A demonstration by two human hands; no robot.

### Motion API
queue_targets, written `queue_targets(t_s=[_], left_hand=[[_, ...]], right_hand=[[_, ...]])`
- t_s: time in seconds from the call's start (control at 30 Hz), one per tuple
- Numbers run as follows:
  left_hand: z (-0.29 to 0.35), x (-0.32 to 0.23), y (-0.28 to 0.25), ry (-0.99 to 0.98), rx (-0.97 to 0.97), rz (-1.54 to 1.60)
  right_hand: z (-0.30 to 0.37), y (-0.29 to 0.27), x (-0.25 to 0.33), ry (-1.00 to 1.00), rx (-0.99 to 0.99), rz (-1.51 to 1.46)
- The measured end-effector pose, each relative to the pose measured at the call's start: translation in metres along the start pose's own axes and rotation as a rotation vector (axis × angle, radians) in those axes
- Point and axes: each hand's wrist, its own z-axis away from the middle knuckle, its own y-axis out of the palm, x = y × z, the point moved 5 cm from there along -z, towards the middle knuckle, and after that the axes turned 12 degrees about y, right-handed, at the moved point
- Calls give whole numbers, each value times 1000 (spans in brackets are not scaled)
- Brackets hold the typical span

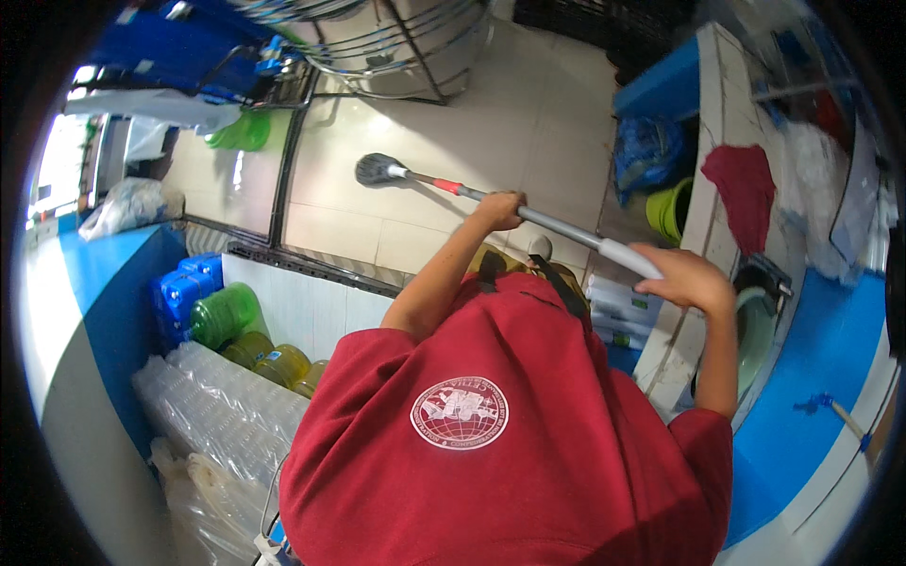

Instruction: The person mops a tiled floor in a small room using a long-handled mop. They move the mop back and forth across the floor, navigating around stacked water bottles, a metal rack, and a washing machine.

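Observation:
A mop (566,226) with a grey pole runs across in front of my body. Its dark, bushy head (379,170) is at the far left, on or just above the tiled floor, and a red collar marks the pole near it. My left hand (500,210) is closed around the middle of the pole. Farther right and nearer to me, my right hand (687,278) grips the white upper end, with the fingers partly hidden behind the pole.
A wire-ringed stand (406,57) is at the back. On the left are a green bottle (225,314), blue containers (184,292) and plastic-wrapped goods (222,401). On the right, a tiled ledge (722,104) carries a red cloth (741,193), with a yellow-green bucket (668,212) beside it.

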Motion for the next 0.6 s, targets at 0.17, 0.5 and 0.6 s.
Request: queue_targets(t_s=[0.17, 0.5, 0.6], left_hand=[[-62, -147, 71, 485, 173, 171], [-76, -314, 177, 780, 891, 303], [-83, -316, 206, 840, 908, 211]], right_hand=[[119, -11, -78, 263, -329, 11], [272, 84, -126, 655, -463, -118], [269, 102, -139, 621, -497, -202]])
